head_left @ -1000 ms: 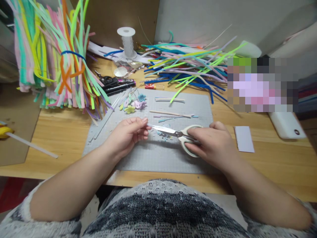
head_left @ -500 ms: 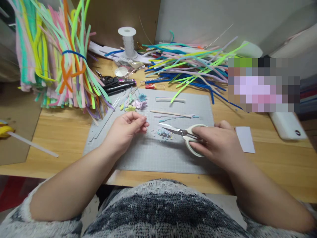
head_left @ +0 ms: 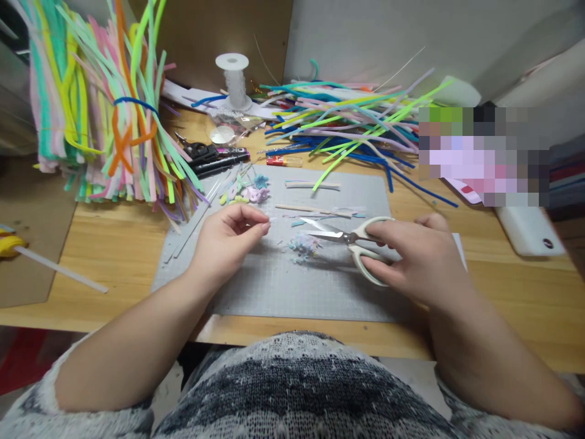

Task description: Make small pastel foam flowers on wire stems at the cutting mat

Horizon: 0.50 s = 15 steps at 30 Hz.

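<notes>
My right hand (head_left: 418,253) is wrapped round the handles of white-handled scissors (head_left: 350,236), whose blades are parted and point left over the grey cutting mat (head_left: 274,292). Thumb and fingertips of my left hand (head_left: 228,241) are pinched together; whatever lies between them is too small to make out. Small pale blue and lilac clippings (head_left: 301,245) lie under the blade tips. Beyond my left hand is a cluster of pastel flower shapes (head_left: 249,189). Short cut fuzzy stems (head_left: 315,210) rest on the mat above the scissors.
A tall bundle of coloured fuzzy stems (head_left: 123,122) stands at the left. Loose stems (head_left: 347,116) are heaped at the back, beside a white spool (head_left: 235,79). Black scissors (head_left: 198,149), pens and a red-yellow tube (head_left: 283,161) lie near the mat. A white device (head_left: 530,231) sits right.
My right hand and the scissors have moved to the right, and the blades have opened wider. More clippings show under the blades. My left hand has shifted slightly, still pinched.
</notes>
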{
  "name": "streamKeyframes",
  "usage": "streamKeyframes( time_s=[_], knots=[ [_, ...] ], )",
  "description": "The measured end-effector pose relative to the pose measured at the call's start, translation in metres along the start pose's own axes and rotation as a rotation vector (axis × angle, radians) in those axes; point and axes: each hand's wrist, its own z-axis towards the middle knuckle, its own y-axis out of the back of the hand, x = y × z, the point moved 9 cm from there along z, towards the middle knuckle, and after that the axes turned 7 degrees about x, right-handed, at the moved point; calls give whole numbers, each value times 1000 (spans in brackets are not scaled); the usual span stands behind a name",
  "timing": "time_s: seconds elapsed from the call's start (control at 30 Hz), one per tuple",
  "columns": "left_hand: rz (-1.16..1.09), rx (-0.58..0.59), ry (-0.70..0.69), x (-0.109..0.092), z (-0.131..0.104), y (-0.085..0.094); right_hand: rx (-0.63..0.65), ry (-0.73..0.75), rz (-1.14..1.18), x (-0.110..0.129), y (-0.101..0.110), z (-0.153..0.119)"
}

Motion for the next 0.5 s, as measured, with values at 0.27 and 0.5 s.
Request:
streamKeyframes(
  time_s=[0.27,0.5],
  knots=[
    [2,-8,-99,-7,1,3,-3,47,-16,-19,13,-7],
    [-1,15,-109,-8,2,2,13,-10,-69,-28,16,-8]
  ],
)
